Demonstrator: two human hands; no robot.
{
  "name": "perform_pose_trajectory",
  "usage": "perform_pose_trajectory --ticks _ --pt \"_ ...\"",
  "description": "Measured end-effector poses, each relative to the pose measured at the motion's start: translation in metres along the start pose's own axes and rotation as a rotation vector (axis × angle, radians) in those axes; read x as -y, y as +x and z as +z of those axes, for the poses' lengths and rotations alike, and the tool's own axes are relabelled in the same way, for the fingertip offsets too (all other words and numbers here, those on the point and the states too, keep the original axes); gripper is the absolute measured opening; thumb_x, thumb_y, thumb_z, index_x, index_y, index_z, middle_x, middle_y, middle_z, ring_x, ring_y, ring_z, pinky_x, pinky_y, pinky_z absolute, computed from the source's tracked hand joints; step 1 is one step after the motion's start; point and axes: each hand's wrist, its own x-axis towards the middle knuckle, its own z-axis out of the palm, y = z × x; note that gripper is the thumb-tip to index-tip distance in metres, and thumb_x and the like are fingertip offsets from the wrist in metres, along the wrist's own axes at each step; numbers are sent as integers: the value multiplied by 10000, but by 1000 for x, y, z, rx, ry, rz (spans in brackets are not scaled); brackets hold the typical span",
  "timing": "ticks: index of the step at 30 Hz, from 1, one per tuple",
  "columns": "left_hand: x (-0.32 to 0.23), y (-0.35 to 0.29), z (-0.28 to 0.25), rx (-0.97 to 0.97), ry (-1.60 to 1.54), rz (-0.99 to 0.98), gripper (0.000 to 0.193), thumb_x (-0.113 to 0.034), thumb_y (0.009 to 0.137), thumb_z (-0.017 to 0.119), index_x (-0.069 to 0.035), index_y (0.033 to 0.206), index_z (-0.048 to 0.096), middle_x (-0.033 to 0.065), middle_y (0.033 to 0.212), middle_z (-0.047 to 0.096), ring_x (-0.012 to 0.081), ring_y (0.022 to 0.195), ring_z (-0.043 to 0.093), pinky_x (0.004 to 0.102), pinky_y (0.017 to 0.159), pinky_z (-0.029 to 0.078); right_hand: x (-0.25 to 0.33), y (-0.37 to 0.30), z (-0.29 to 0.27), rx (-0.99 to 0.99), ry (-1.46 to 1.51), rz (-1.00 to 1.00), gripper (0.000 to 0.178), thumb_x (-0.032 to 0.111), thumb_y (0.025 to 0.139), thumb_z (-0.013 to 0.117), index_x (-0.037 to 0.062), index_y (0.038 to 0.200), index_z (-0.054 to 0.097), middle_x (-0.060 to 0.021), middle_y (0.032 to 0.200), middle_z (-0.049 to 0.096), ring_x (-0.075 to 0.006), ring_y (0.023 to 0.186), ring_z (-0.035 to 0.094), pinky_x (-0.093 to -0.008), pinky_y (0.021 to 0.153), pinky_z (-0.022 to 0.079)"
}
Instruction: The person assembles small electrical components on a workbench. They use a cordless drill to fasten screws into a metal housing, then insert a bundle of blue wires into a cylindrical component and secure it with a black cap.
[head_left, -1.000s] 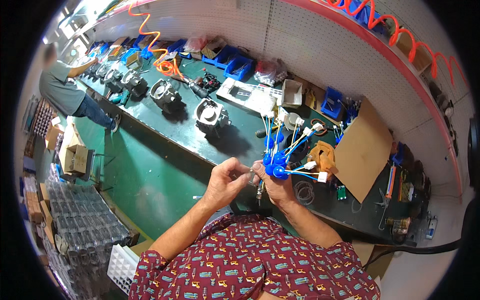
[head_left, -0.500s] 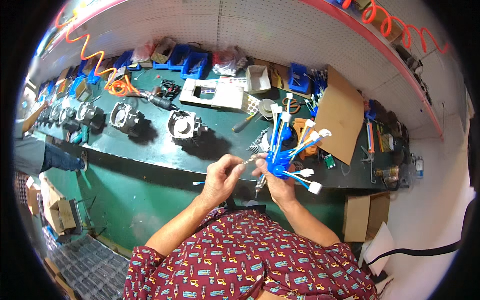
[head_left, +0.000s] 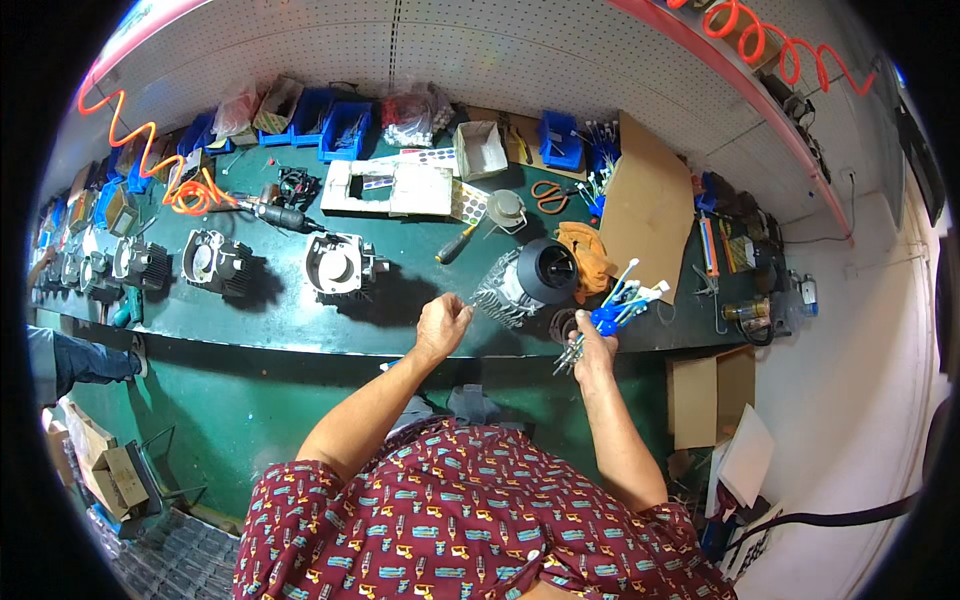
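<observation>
My left hand [head_left: 443,325] is closed in a pinch over the bench's front edge, just left of a motor housing. A short blue-and-white wire lead [head_left: 389,366] pokes out beside that forearm and seems to run from the hand; its other end is hidden in the fingers. My right hand [head_left: 596,352] grips a bundle of wire leads [head_left: 610,316] with blue parts, white connectors and thin metal ends pointing down. Between the hands, the finned motor housing [head_left: 510,290] lies tilted on the bench, its round black collar [head_left: 548,271] facing up and right.
More motor housings [head_left: 340,268] stand in a row to the left. Behind are a screwdriver [head_left: 457,245], scissors [head_left: 549,197], a white foam tray [head_left: 420,193], an orange glove [head_left: 587,255] and blue bins [head_left: 345,130]. Cardboard [head_left: 640,215] leans at right; another person's leg [head_left: 90,360] shows far left.
My hands have parted: the right moved right and lowered the bundle, uncovering the motor housing; the left moved slightly up, toward the housing. The whole view has shifted a little.
</observation>
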Motion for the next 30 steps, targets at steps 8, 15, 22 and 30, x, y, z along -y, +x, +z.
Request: perform_pose_trajectory --ticks 8,15,22,30 --pt "8 28 27 18 30 -84 271 -261 846 725 4 884 684 210 810 699 391 800 700 461 724 543 -26 74 35 181 70 192 122 29 910 702 119 950 631 -11 780 633 -147 574 568 -301 489 467" --pt "2 34 29 68 -9 -37 260 -238 837 719 16 833 663 212 775 686 375 754 693 455 696 535 -38 91 34 409 -113 35 356 -69 885 646 167 1139 562 -8 864 652 -136 655 616 -280 471 473" --pt "10 54 24 359 -417 -224 227 -208 883 725 -33 763 644 23 636 590 97 536 490 292 488 389 -32 82 38 359 -120 -36 426 -61 856 697 158 1184 534 -7 915 645 -135 648 616 -259 441 455" --pt "14 76 8 536 -387 -440 194 -211 874 747 -73 776 652 -17 648 550 71 521 416 256 457 314 -29 83 37 418 -148 11 558 -84 839 675 209 1281 501 -8 975 660 -134 677 625 -257 446 462"
